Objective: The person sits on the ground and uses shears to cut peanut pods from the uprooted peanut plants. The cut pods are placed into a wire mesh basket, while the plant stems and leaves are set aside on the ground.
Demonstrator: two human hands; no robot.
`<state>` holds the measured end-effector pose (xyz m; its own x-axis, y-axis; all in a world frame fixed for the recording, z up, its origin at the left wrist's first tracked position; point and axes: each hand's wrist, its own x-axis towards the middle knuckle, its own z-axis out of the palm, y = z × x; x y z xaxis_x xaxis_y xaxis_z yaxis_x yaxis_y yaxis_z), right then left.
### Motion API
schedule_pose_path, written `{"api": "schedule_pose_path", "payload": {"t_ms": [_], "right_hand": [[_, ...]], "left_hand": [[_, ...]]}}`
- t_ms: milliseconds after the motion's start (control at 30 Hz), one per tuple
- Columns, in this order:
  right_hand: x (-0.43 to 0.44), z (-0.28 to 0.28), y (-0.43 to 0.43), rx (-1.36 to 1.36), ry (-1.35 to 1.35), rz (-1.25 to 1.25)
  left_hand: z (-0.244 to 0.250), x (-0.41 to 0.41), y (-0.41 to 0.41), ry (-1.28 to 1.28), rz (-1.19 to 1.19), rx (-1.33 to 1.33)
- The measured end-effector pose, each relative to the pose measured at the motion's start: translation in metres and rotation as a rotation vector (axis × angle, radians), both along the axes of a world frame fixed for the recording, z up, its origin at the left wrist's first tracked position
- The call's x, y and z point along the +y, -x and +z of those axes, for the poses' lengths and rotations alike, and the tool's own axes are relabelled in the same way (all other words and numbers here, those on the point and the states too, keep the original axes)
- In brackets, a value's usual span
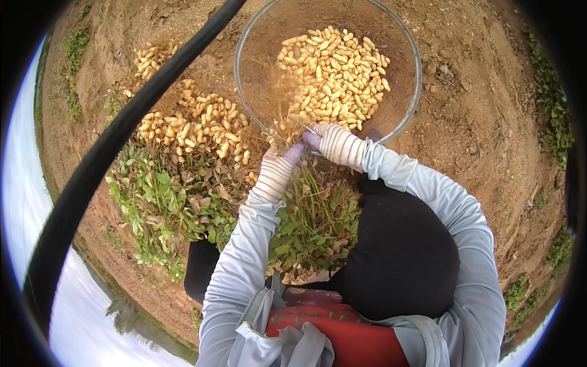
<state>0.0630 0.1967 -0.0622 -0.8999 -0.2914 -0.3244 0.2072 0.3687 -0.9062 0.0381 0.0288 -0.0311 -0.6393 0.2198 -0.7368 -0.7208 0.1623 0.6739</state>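
Note:
My left hand [277, 172], in a striped knit glove with purple fingertips, grips a bunch of peanut plants [314, 197]. Its leafy stems hang down between my legs, while the roots and some pods reach towards the basin rim. Close beside it, my right hand [338, 144], gloved the same way, is closed around a thin metal tool [302, 125] at the roots. The tool's exact kind is hard to make out. Just beyond both hands, a wide round basin [415, 91] with a grey rim and a see-through-looking wall holds a heap of loose peanuts [337, 78].
Left of the basin, a pile of pulled peanut plants [160, 192] lies with pod clusters [197, 121] facing away from me. Bare brown soil [477, 114] surrounds everything. A black strap [124, 119] crosses the view at left. My black-clad knee [408, 252] is below my right forearm.

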Motion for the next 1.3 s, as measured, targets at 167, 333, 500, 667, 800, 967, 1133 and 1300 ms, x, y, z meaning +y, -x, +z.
{"api": "schedule_pose_path", "payload": {"t_ms": [167,333,500,667,800,967,1133,1300], "right_hand": [[0.002,0.013,0.004,-0.237,0.181,-0.036],[0.004,0.022,0.002,-0.241,0.101,-0.069],[0.006,0.012,0.002,-0.351,0.219,-0.066],[0.004,0.017,0.003,-0.374,0.437,-0.086],[0.046,-0.008,0.008,-0.664,1.083,-0.201],[0.025,-0.002,-0.008,-0.632,0.622,-0.087],[0.012,0.027,-0.010,-0.724,0.464,0.121],[0.006,0.007,-0.010,-0.771,0.513,0.143]], "left_hand": [[0.004,-0.003,-0.003,0.012,-0.035,0.061],[0.010,-0.001,-0.002,0.018,-0.004,-0.016],[0.008,-0.001,0.000,0.037,-0.046,-0.015],[-0.006,-0.011,-0.004,0.038,-0.061,0.035],[-0.014,-0.028,-0.014,0.039,0.038,0.042],[0.002,-0.029,-0.006,-0.095,0.004,0.091],[-0.029,-0.061,0.007,-0.058,-0.025,0.168],[-0.013,-0.047,0.008,-0.159,-0.113,0.057]]}}
